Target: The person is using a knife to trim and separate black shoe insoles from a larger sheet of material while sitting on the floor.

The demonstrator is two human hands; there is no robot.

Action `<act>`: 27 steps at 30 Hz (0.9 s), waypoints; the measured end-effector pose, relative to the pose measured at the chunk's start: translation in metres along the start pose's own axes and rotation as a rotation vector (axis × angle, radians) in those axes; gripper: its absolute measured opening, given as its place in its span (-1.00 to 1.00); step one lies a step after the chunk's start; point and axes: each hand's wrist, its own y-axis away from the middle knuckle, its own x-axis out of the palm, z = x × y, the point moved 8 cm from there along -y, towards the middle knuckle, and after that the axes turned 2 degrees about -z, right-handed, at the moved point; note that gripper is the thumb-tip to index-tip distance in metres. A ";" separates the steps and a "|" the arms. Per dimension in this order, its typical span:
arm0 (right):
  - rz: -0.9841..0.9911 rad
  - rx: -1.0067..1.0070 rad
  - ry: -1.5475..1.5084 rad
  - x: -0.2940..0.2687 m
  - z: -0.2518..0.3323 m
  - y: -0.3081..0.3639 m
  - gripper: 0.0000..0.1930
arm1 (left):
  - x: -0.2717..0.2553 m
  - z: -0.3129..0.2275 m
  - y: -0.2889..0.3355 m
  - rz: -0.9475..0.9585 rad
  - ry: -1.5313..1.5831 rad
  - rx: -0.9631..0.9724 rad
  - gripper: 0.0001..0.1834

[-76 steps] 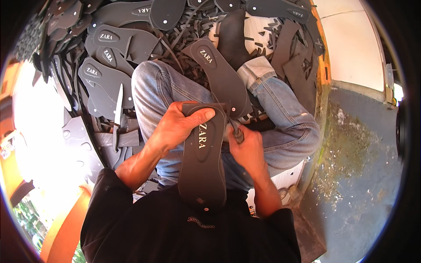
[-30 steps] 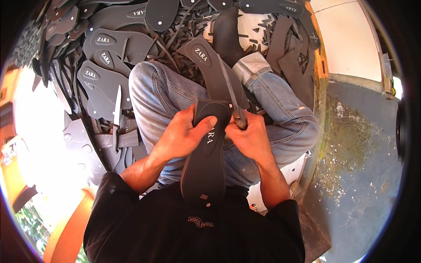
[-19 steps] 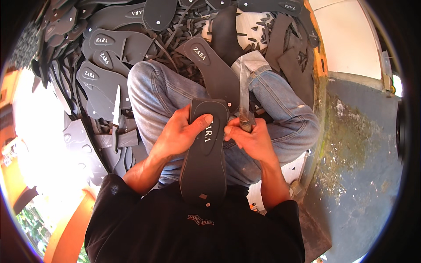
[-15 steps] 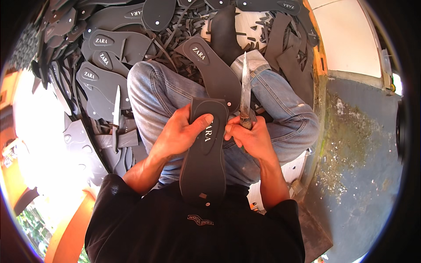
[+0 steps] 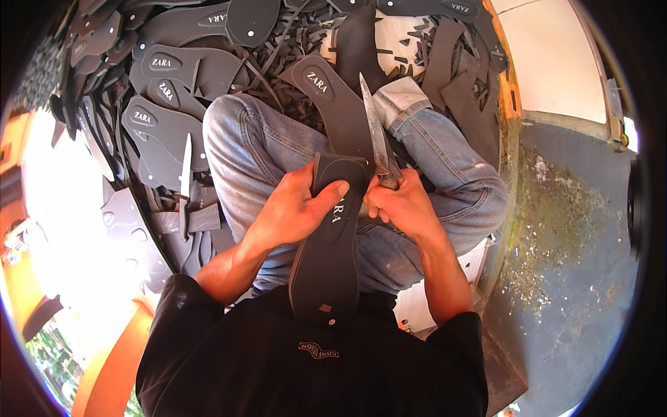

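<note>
My left hand (image 5: 295,205) grips a dark grey foam sandal sole (image 5: 325,267) near its far end, thumb on top and the other fingers underneath. The sole lies lengthwise over my lap, its near end against my black shirt. On the right, my right hand (image 5: 403,205) is closed round the handle of a knife (image 5: 376,135), whose long worn blade points away from me and slightly left. That hand is close beside the sole's right edge. Just beyond, another dark sole (image 5: 340,111) rests by my legs, its near end partly hidden.
Several stacked soles (image 5: 167,128) lie to the left, with a second knife (image 5: 185,184) resting near them. Dark foam offcuts (image 5: 288,69) cover the floor ahead, around my dark-covered foot (image 5: 358,52). A grey floor with a mossy stain (image 5: 549,222) borders the right side.
The knife's tip has swung left, and my right hand has risen slightly, turning inward. The held sole's far end has shifted a little to the right with my left hand.
</note>
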 end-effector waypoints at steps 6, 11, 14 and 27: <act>-0.165 -0.208 0.306 -0.002 0.008 0.000 -0.84 | 0.001 0.009 -0.004 0.035 -0.038 -0.068 -0.70; -0.518 -0.431 0.416 -0.034 0.023 0.005 -0.83 | 0.008 0.018 -0.002 0.075 0.229 -0.119 -0.68; -0.584 -0.383 -0.014 -0.067 0.005 -0.011 -0.85 | 0.005 0.022 -0.001 0.081 0.421 -0.108 -0.69; -0.183 -0.108 -0.736 0.009 -0.012 -0.015 -0.73 | 0.011 0.021 -0.006 0.156 0.468 -0.137 -0.56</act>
